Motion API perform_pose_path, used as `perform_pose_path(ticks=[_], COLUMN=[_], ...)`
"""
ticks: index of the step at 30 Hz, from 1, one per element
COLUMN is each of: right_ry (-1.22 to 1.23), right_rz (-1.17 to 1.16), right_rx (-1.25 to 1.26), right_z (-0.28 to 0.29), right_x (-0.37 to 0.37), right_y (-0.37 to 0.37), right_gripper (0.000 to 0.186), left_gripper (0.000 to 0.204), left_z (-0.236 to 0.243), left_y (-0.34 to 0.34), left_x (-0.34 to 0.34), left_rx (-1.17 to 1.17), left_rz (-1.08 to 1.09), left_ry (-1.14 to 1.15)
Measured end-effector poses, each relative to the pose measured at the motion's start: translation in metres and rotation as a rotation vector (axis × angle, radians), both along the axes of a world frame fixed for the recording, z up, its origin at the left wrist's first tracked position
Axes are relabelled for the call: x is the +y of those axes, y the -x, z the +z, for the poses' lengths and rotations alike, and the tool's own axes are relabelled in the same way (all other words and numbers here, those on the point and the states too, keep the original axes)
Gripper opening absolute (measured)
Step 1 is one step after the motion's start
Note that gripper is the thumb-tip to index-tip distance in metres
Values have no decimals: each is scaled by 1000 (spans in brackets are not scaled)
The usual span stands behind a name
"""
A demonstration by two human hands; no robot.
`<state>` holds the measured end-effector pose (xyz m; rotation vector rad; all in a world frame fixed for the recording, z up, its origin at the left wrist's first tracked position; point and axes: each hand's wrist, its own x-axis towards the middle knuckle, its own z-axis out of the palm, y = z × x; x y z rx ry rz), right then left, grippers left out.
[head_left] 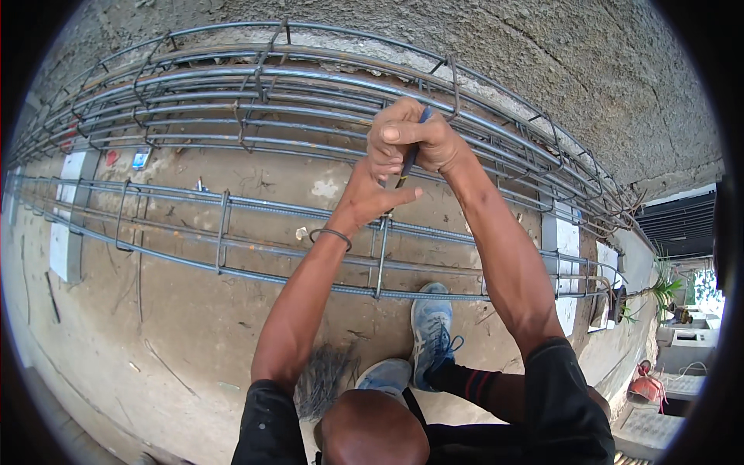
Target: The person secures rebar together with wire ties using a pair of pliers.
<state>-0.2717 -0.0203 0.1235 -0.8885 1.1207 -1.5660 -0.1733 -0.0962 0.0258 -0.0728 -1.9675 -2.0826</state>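
Note:
A slim rebar cage (256,246) of long bars and square stirrups runs crosswise in front of me. Above its far bars, my right hand (415,139) is closed around a blue-handled tool (411,159), thumb folded over the grip. The tool's dark lower part slants down toward a stirrup joint, and its head is too hidden to name its kind. My left hand (366,195), a dark band at its wrist, lies just below the right one. Its thumb stretches out across the tool's lower part, while its other fingers are partly hidden by the right hand.
A larger stack of rebar cages (310,77) lies beyond, along a rough concrete wall (581,70). Pale blocks (66,244) sit beneath the cage ends. A bundle of tie wire (325,380) rests on the floor beside my blue shoes (432,329). A red object (645,387) is at far right.

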Motion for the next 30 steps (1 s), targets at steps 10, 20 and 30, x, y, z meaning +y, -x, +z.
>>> perform_pose_path(ticks=[10,20,30], right_ry=[-22,-72,-249], right_rz=[-1522,510,-1086], right_rx=[799,143,845], right_z=[-14,5,18], right_x=[-26,-19,18], right_y=[-75,8,-93], right_gripper=[53,27,82], left_gripper=[18,35,17], left_z=[-28,22,-23], left_y=[20,-15,14], left_x=[45,23,39], left_rx=[15,-127,-26], left_rz=[515,251,258], left_ry=[20,-103,-242])
